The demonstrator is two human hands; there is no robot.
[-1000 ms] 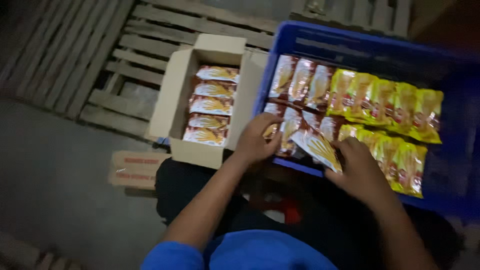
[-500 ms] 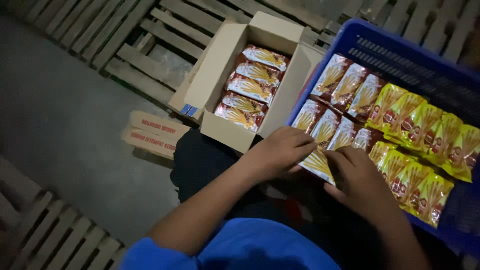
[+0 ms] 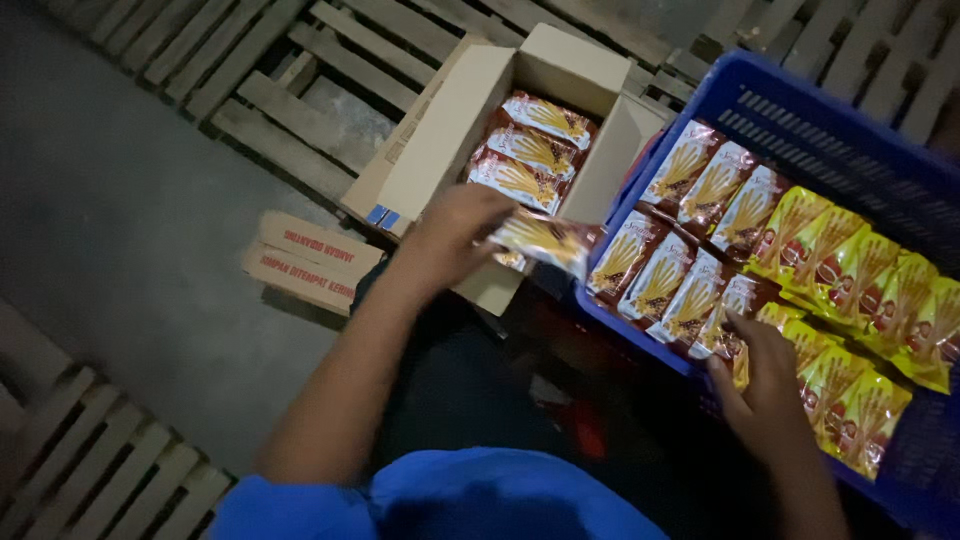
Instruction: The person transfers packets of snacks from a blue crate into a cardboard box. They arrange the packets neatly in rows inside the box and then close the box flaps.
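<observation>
Head view: left hand (image 3: 450, 235) pinching brown snack packet (image 3: 545, 240) over open cardboard box (image 3: 445, 140); right hand (image 3: 770, 385), fingers curled, resting on packet row (image 3: 660, 285) in blue plastic crate (image 3: 800, 110); wooden pallet (image 3: 330, 60) beneath box.

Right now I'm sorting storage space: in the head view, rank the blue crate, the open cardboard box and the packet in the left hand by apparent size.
1. Blue crate, partly cut off.
2. Cardboard box.
3. Packet in left hand.
</observation>
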